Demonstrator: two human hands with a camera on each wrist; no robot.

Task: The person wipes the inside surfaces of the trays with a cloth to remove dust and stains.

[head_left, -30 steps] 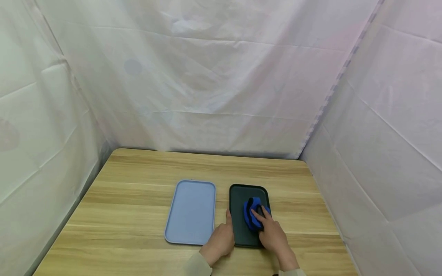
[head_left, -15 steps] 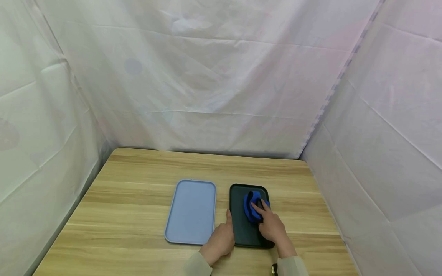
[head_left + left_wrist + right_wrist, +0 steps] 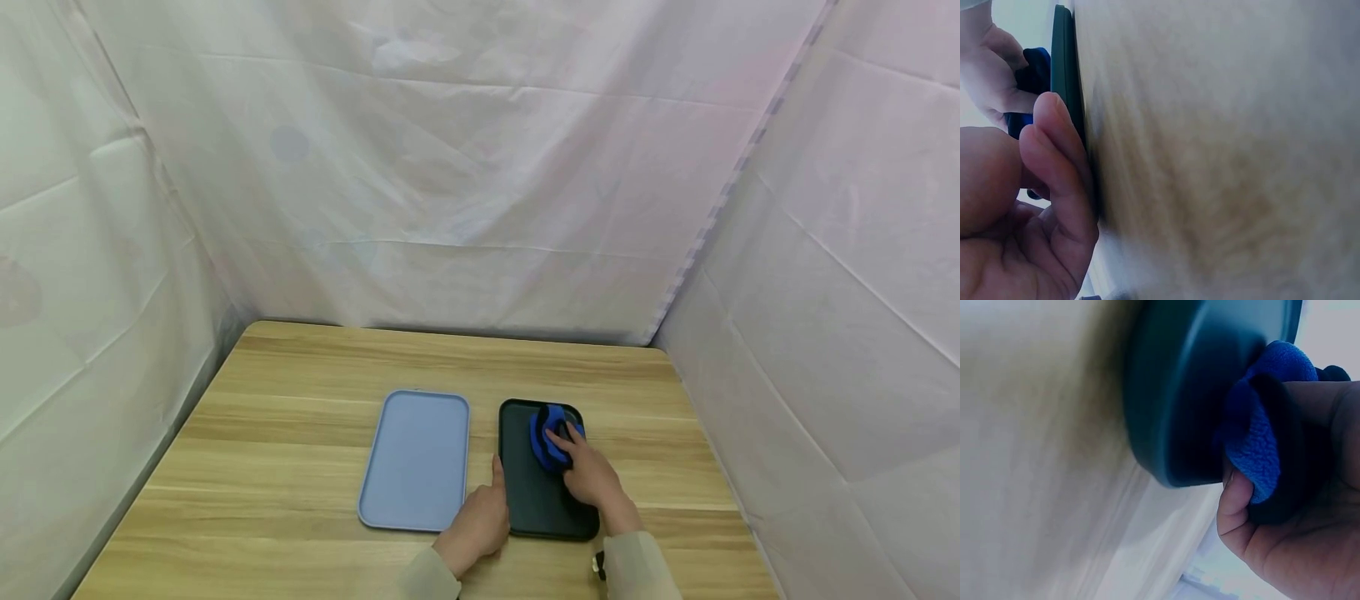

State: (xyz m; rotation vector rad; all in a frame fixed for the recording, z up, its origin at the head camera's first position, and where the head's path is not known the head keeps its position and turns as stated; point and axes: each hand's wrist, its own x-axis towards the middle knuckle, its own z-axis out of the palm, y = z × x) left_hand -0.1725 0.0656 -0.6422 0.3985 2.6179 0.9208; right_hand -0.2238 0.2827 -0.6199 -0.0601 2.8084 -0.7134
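A dark green tray (image 3: 528,492) lies on the wooden table, right of a light blue tray (image 3: 415,458). My right hand (image 3: 592,477) grips a bunched blue cloth with black edging (image 3: 538,440) against the upper right part of the green tray. In the right wrist view, the fingers pinch the fuzzy cloth (image 3: 1257,447) near the tray's raised rim (image 3: 1160,425). Between the two trays, my left hand (image 3: 482,518) rests on its side, one straight finger along the green tray's left edge. The left wrist view shows its fingers (image 3: 1060,156) loosely bent by that rim.
White fabric sheets (image 3: 450,208) enclose the back and both sides of the table (image 3: 285,417). Bare wood stretches left of the blue tray and right of the green one. A dark band (image 3: 598,566) shows at the right sleeve.
My right hand has slid the blue cloth forward over the green tray, toward its far end. The left hand and both trays stay in place.
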